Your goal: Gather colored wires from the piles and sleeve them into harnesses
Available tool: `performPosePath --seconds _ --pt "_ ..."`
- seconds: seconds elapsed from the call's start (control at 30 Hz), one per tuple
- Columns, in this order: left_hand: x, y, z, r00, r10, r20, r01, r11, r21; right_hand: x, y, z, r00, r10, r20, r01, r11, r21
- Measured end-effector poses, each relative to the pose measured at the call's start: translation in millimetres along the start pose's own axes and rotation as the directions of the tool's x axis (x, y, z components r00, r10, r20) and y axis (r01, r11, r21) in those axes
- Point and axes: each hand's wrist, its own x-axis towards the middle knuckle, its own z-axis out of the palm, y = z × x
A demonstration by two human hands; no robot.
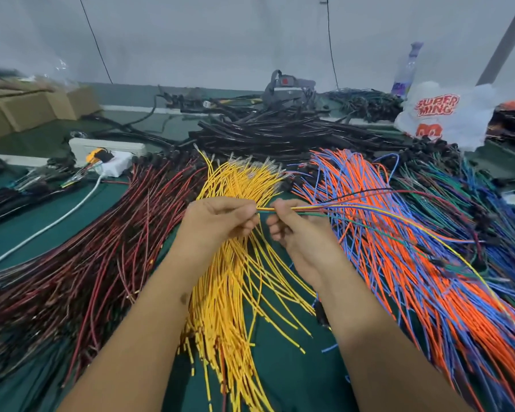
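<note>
The person is gathering: both hands are working a thin mixed bundle of wires (298, 208) held level above the yellow pile (235, 263), in the middle of the green surface (280, 382). The left hand (220, 221) is pinching the bundle's near ends between thumb and curled fingers, and the right hand (295, 227) is gripping it just beside, fingers curled round the strands. From the right hand the bundle is fanning out toward the surface's right edge, over the orange and blue pile (399, 248). Yellow, green, blue, red and a dark strand are showing in it; I am counting roughly five or six wires, though they overlap too much to be sure.

No sleeve is on the bundle, so the sleeving step is judged not yet begun. The next move is likely calling for squaring the ends together, keeping the pinch tight so no strand slips, then reaching to the heap of black sleeving (280, 132) near the far edge.

Counting the piles: one dark red and black pile (87, 248) toward the left edge, one yellow, one orange and blue, one green and blue pile (473, 203) at the right edge. One white plastic bag (446, 114) and one bottle (405, 69) are standing at the far right corner, cardboard boxes (27, 108) at the far left.
</note>
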Motion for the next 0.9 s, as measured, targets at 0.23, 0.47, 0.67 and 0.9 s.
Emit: performPosePath --seconds 0.23,0.47,0.67,0.9 --pt "-1.5 1.2 -1.5 0.992 -0.118 0.041 0.123 0.978 -0.169 -0.6 -3.0 -2.6 0.997 -0.033 0.064 0.033 0.999 0.009" --pt "-3.2 1.7 -4.1 0.986 -0.15 0.066 0.159 0.975 -0.156 -4.7 -7.0 -2.6 0.99 -0.042 0.138 0.051 0.997 -0.057" --pt "-2.3 -0.7 -2.9 0.992 -0.123 -0.003 0.122 0.985 -0.124 -3.7 -4.5 0.5 0.994 -0.106 -0.016 0.103 0.986 -0.132" --pt "5.8 -3.8 -19.9 0.906 0.03 -0.422 -0.089 0.988 -0.122 4.5 -11.3 -3.8 0.966 -0.199 -0.163 0.197 0.98 -0.032"
